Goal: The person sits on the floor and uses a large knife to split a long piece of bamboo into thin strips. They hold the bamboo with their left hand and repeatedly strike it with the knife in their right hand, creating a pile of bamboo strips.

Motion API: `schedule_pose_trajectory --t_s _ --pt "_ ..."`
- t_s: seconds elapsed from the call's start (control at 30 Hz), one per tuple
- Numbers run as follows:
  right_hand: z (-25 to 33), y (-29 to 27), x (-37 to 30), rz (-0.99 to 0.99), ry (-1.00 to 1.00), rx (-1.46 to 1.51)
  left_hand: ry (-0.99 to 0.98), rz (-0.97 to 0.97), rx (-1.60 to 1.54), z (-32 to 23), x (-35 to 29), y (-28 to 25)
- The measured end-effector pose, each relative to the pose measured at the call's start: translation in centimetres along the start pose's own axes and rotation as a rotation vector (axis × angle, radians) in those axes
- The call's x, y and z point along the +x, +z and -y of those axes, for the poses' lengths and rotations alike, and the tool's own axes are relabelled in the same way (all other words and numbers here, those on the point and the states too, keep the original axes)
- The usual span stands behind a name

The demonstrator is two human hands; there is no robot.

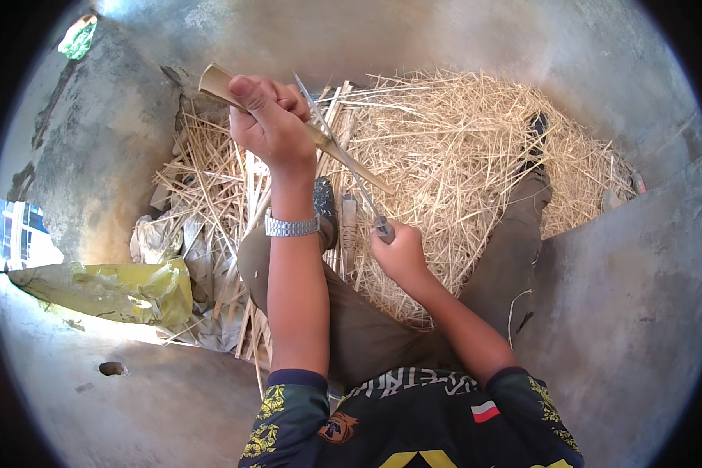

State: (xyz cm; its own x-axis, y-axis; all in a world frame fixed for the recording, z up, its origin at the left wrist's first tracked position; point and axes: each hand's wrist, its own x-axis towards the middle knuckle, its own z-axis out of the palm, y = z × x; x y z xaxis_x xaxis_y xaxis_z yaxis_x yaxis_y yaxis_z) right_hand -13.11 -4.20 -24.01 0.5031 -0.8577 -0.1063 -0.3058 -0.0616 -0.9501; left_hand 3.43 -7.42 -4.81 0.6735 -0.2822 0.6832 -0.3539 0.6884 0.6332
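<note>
My left hand (271,125), raised with a metal-band watch (292,225) on its wrist, is closed round a split bamboo piece (217,83). The bamboo slants from upper left down to the right, its wide curved end sticking out past my thumb. My right hand (402,256) is wrapped round the handle of a long-bladed knife (356,181), which points up and to the left. The blade crosses the bamboo just right of my left hand; whether it cuts into it or only lies against it, I cannot tell.
A heap of thin bamboo shavings (437,148) fills the middle and right, between my legs. Longer split strips (199,175) lie at left. A yellow plastic sheet (132,292) and crumpled sacking (203,257) sit at lower left. Grey concrete walls (413,39) surround me.
</note>
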Motion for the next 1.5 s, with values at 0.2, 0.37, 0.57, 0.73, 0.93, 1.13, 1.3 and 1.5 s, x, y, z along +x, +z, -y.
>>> schedule_pose_trajectory --t_s 0.2,0.37,0.57,0.73,0.93,1.13,1.3,1.5 --pt "-9.9 1.6 0.4 -0.007 0.242 -0.049 0.015 0.027 -0.003 -0.3 -0.5 0.9" --pt "-9.4 1.4 0.6 0.011 0.267 -0.092 0.019 0.013 0.015 0.4 0.5 -0.2" --pt "-2.4 0.6 0.9 0.018 -0.004 0.022 0.008 0.041 -0.018 0.0 -0.4 -0.1" --pt "-9.7 2.2 1.2 -0.026 0.264 -0.002 0.028 0.133 -0.036 -0.9 -1.4 1.8" --pt "-12.5 0.7 1.6 0.007 0.455 -0.257 0.016 0.15 -0.062 -0.4 -1.7 2.2" --pt "-4.6 0.1 1.5 -0.017 0.099 -0.023 0.022 0.129 -0.05 -0.3 -1.1 1.2" --pt "-11.1 2.0 2.2 -0.009 0.245 -0.128 0.019 0.127 -0.055 0.0 -1.0 1.6" --pt "-14.8 1.2 1.9 0.024 0.656 -0.249 -0.002 0.093 -0.01 -0.2 -0.7 0.8"
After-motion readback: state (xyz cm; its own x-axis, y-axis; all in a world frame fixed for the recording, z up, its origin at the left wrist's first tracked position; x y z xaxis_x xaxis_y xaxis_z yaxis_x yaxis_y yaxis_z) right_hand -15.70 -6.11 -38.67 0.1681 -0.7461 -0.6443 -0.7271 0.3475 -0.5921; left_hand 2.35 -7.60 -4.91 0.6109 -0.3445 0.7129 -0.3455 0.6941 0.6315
